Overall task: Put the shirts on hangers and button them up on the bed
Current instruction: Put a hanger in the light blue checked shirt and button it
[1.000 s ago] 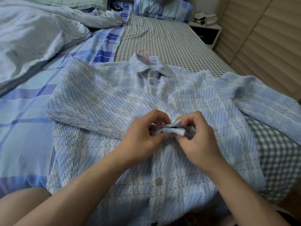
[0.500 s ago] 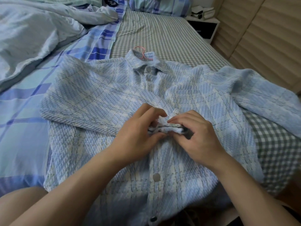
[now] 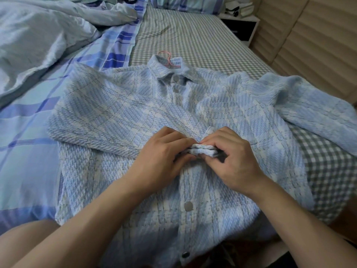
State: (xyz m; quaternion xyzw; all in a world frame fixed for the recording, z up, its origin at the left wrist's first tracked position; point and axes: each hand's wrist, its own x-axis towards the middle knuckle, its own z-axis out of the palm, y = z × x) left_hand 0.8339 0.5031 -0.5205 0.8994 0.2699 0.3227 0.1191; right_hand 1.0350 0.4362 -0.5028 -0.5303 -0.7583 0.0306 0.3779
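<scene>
A light blue and white woven shirt [image 3: 119, 120] lies front up on the bed, collar away from me. A pink hanger hook [image 3: 166, 56] sticks out of the collar. Two grey buttons sit closed near the collar and two more show on the lower placket [image 3: 188, 206]. My left hand [image 3: 164, 157] and my right hand [image 3: 231, 159] meet at mid-chest, both pinching the two bunched placket edges between fingers and thumbs. The button there is hidden by the fabric and fingers.
The bed carries a green-and-white checked sheet [image 3: 193, 35] on the right and a blue plaid sheet [image 3: 25, 132] on the left. A crumpled pale duvet [image 3: 38, 39] fills the far left. A nightstand [image 3: 241, 26] and a beige panelled wall [image 3: 309, 45] stand at the right.
Both hands stay at the same mid-chest spot, fingers shifting slightly as they press the placket edges flatter together. The shirt has not shifted on the bed.
</scene>
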